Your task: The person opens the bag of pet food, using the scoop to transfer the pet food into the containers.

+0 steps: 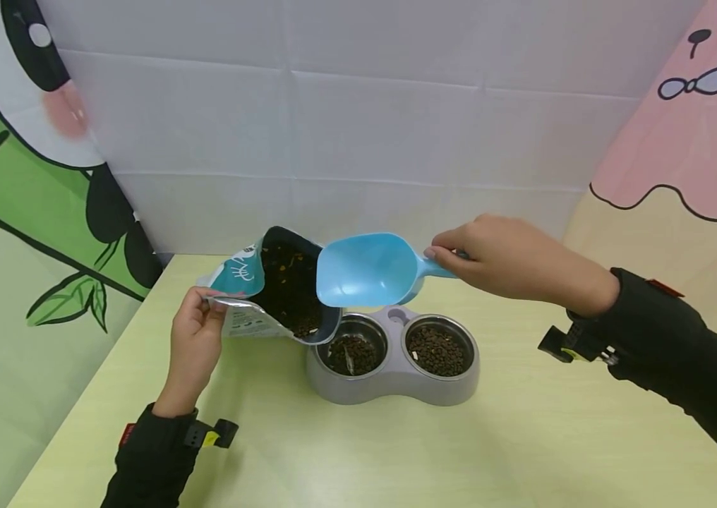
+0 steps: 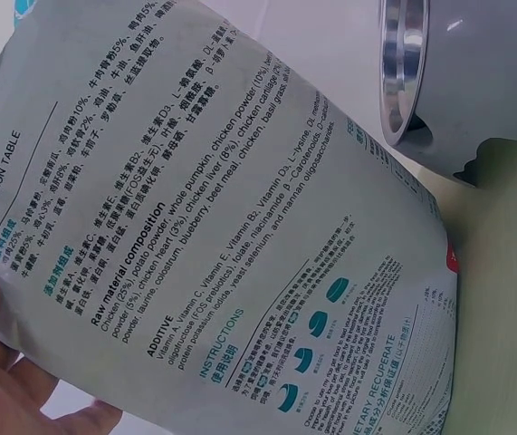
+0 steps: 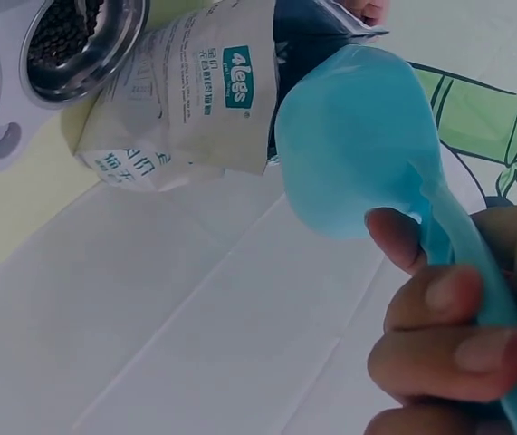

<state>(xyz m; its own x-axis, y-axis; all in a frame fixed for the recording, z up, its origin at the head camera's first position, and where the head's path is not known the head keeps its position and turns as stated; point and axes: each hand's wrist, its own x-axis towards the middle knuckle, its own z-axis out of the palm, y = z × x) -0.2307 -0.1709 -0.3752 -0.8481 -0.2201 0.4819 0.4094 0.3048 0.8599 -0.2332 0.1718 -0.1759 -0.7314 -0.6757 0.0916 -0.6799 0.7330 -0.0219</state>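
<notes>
My left hand point(image 1: 196, 342) pinches the top edge of a pet food bag point(image 2: 213, 217), which leans with its mouth spread toward the right. Dark kibble point(image 1: 291, 282) shows inside. My right hand point(image 1: 504, 257) grips the handle of a light blue scoop point(image 1: 368, 271), its fingers curled round it in the right wrist view. The scoop's bowl looks empty and its front edge overlaps the bag's mouth in the head view. Beside the bag stands a grey double pet bowl point(image 1: 396, 384) with two steel dishes. Brown kibble lies in both dishes; the left one also holds a pale sliver point(image 1: 348, 360).
The pale yellow table point(image 1: 523, 437) carries the bag and the double bowl. Behind it hangs a creased white backdrop point(image 1: 384, 134), with cartoon-printed cloth at the left and right sides.
</notes>
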